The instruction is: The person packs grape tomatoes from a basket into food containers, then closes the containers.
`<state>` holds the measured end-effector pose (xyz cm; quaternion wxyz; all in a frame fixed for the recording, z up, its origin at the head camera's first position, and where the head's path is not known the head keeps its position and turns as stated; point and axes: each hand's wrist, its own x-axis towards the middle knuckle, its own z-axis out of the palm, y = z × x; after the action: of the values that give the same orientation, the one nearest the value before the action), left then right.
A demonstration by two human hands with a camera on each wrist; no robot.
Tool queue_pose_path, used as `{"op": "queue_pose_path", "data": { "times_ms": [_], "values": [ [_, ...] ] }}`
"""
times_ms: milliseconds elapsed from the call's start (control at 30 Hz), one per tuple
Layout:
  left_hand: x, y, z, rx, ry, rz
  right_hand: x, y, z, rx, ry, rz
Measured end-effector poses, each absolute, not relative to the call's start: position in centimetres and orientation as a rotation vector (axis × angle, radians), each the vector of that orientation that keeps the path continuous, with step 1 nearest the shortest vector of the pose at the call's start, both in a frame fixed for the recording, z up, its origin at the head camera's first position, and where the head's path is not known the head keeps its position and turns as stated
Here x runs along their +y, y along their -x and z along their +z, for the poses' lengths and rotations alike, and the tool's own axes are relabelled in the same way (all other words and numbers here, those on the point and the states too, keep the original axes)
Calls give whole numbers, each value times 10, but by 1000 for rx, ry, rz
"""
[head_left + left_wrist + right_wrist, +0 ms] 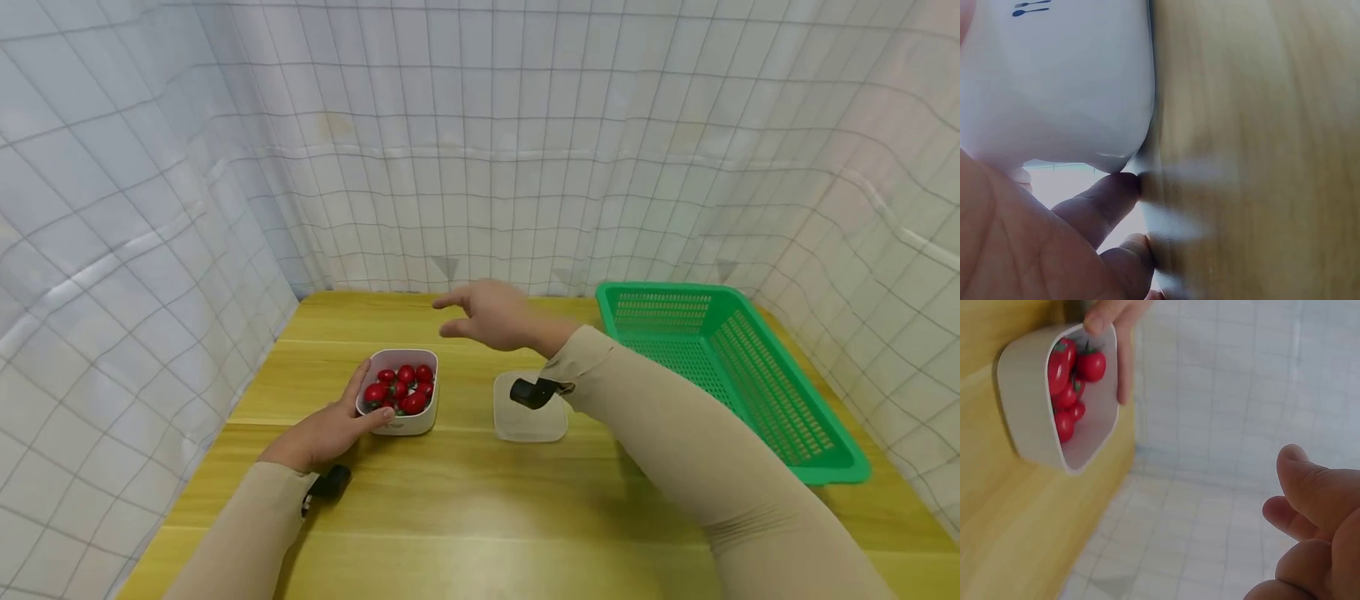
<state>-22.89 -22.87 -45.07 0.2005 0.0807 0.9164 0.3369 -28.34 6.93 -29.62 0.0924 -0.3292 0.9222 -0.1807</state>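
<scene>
A white square container (411,425) holding several small red tomatoes (406,374) stands on the table at left of centre. Around its left side lies my left hand (330,429), thumb over the near rim and fingers along the far left wall; in the left wrist view the container's printed side (1066,81) is above the palm (1016,244). Raised above the table, to the right of and beyond the container, my right hand (495,315) holds nothing, with thumb and index finger apart. The right wrist view has the tomatoes (1066,394) in the container, away from the right hand (1316,531).
A translucent square lid (528,425) lies flat on the wooden table (465,517), right of the container and near the right forearm. At the right stands a large green perforated basket (795,375), partly behind the right sleeve. Grid-patterned white sheeting (525,167) surrounds the table.
</scene>
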Motion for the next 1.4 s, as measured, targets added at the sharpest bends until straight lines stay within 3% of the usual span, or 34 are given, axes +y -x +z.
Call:
{"op": "queue_pose_path", "data": {
  "times_ms": [333,700,900,1400],
  "values": [
    [-229,229,-452,2585,-238,915,187,289,-291,2850,677,-581],
    [-230,231,-452,2585,-256,922,303,279,-344,2858,628,-369],
    [-228,232,-453,2557,-239,949,331,276,-371,2800,614,-421],
    [-228,229,-450,2550,-214,938,341,290,-416,2701,644,-474]
  ]
}}
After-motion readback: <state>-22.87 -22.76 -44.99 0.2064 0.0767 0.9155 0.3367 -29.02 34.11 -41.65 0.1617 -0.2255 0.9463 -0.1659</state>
